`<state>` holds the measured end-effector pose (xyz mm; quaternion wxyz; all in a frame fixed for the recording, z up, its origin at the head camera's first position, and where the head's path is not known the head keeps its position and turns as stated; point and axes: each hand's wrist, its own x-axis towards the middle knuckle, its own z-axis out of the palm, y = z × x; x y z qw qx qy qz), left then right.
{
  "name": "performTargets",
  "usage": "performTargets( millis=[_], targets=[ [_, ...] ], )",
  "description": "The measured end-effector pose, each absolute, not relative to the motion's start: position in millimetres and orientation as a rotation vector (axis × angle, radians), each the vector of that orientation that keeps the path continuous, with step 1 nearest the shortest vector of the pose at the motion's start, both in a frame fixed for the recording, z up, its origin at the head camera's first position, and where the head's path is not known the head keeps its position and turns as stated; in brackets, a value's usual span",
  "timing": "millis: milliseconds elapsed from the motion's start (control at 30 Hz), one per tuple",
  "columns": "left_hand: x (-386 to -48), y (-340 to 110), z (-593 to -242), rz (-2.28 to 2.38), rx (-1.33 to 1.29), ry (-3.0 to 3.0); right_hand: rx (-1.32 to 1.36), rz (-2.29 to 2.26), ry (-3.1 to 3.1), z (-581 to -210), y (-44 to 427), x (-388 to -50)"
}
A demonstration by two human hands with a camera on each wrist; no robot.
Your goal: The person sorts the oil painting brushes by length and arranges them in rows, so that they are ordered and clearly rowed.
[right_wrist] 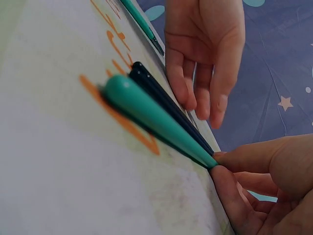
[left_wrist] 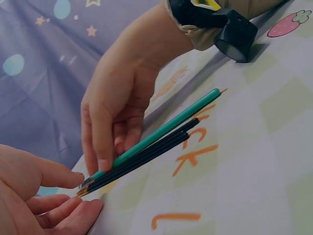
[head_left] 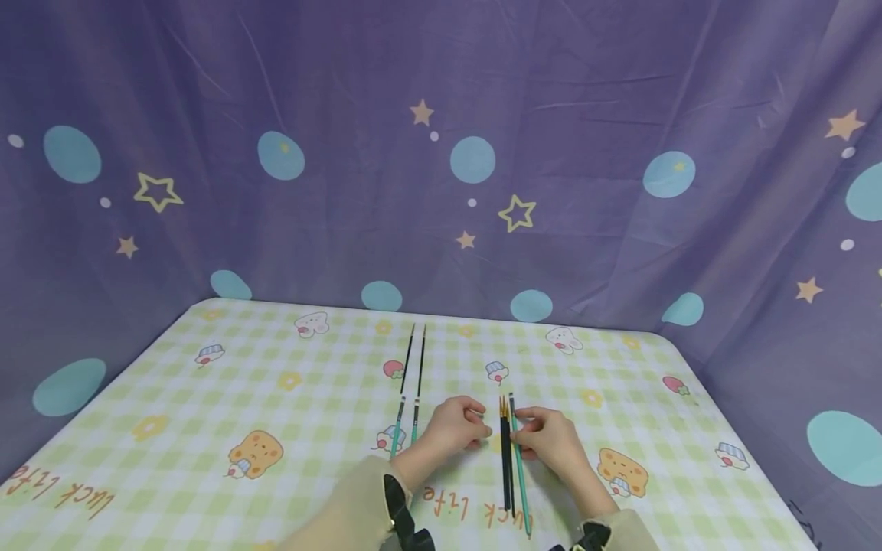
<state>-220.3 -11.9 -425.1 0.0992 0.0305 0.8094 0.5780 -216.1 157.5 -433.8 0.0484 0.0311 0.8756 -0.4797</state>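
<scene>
A green-handled paintbrush (head_left: 521, 478) lies beside a small group of black-handled paintbrushes (head_left: 506, 467) on the tablecloth, their bristles pointing away from me. My right hand (head_left: 554, 442) pinches the green one near its bristle end between thumb and index finger; the right wrist view shows this grip on the green handle (right_wrist: 156, 117). Across the black brushes, my left hand (head_left: 451, 426) hovers with loosely bent fingers. In the left wrist view, its fingertips (left_wrist: 73, 178) are close to the bristle tips and hold nothing.
Left of the hands lie two green-handled brushes (head_left: 397, 428), partly behind my left forearm. Beyond them are two thin black brushes (head_left: 421, 363), set side by side. A checked tablecloth (head_left: 331, 428) covers the table, and a purple curtain (head_left: 386, 214) hangs behind it.
</scene>
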Motion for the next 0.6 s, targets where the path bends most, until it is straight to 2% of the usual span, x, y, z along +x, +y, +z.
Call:
performTargets(
  millis=[600],
  targets=[
    [-228.7,15.3,-429.8,1.478,0.082,2.623,0.098,-1.467,2.680,-435.1,157.6,-216.0]
  ],
)
